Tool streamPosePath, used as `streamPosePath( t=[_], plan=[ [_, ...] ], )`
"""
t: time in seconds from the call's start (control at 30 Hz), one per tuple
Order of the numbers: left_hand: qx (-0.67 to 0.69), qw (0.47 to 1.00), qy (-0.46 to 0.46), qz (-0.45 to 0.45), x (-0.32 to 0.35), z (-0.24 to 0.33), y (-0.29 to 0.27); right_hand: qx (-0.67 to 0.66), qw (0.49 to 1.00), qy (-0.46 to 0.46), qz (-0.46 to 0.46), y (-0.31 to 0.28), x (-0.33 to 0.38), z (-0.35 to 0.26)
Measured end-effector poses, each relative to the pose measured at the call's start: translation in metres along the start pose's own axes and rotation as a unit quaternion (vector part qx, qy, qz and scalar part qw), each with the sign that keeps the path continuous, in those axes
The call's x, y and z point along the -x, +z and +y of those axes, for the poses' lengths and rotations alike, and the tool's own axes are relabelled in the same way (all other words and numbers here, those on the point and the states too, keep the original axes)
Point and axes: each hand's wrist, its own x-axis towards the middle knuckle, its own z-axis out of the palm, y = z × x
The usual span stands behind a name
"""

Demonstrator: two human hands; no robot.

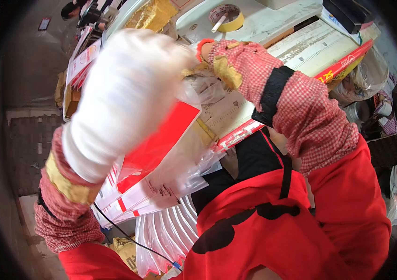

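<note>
1. Nearest my camera, a red apron (273,233) with a black shape on it fills the lower right of the view, and a thin dark cable (128,235) runs down past it at lower left.

2. My left hand (128,93), in a white glove and blurred, is raised close to the lens above a checked sleeve cover (61,210) with a yellow band; its fingers look clenched into a fist, though the blur keeps me from telling what, if anything, they grip.

3. Just under that hand, a red and white flat package (161,149) lies tilted inside clear plastic bags (194,163), at the front edge of the surface; more clear bags (166,233) hang in a fan below it, towards my lap.

4. My right hand (203,51) is mostly hidden behind the gloved left one; its fingers are pinched on the crumpled top of a clear bag (203,88), and the checked right sleeve (301,107) with a black band reaches in from the right.

5. Farther off, the pale worn surface (273,28) carries a ruler-marked board (315,49) with a red and yellow edge.

6. Farthest back, a roll of yellowish tape (229,18) lies flat on the surface, and a stack of red and white printed cards (84,58) stands off to the left.
</note>
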Motion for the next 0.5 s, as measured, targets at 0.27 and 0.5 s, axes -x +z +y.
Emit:
streamPosePath(
  t=[0.27,0.5],
  plan=[
    [0.421,0.704,-0.122,-0.560,-0.062,-0.028,0.008,-0.007,0.990,-0.135,-0.049,0.011,-0.091,0.041],
    [0.316,0.697,-0.172,-0.620,-0.064,-0.056,0.012,0.053,0.987,-0.132,-0.073,0.022,-0.090,0.035]
  ],
)
